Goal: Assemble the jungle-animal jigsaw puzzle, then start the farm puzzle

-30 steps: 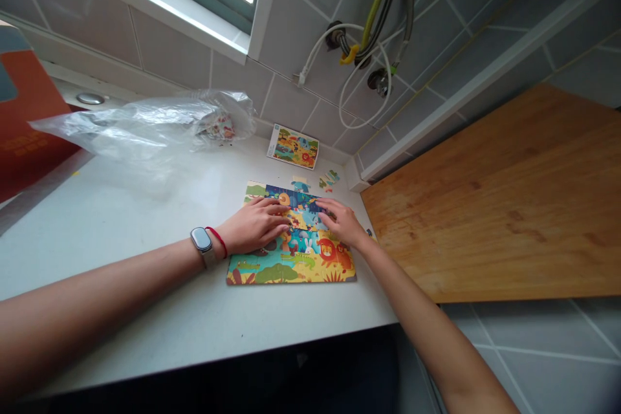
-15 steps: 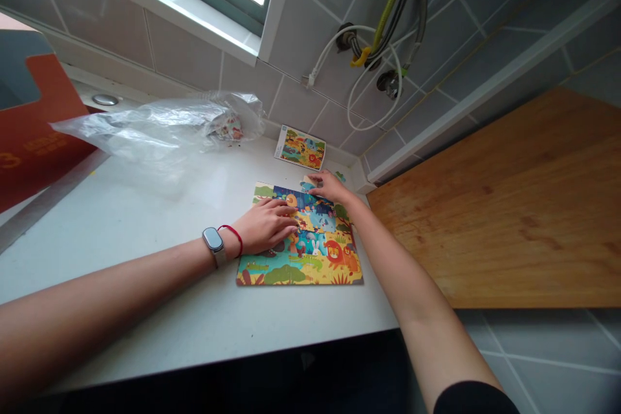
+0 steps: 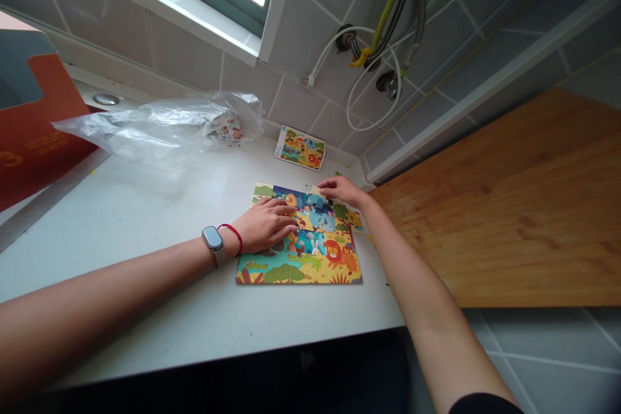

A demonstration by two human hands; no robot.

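Note:
A colourful animal jigsaw puzzle [image 3: 301,265], mostly assembled, lies on the white counter. My left hand [image 3: 269,225] rests flat on its left part with fingers spread, covering some of the picture. At the puzzle's upper edge, my right hand [image 3: 342,189] pinches a puzzle piece [image 3: 317,199] with a blue elephant on it, held over the dark blue area. Just right of the puzzle lies a loose yellow piece [image 3: 357,220], partly behind my right forearm. Behind the puzzle, a small reference picture card [image 3: 301,147] shows a similar scene.
A clear plastic bag [image 3: 169,119] lies crumpled at the back left, beside an orange box [image 3: 43,123]. The tiled wall with hoses and a white cable [image 3: 349,103] rises behind. A wooden board [image 3: 509,220] borders the counter [image 3: 194,323] on the right.
My right hand has moved slightly right and toward the puzzle, bringing the elephant piece over its upper edge. The loose yellow piece at the right has come into view. My left hand stays put.

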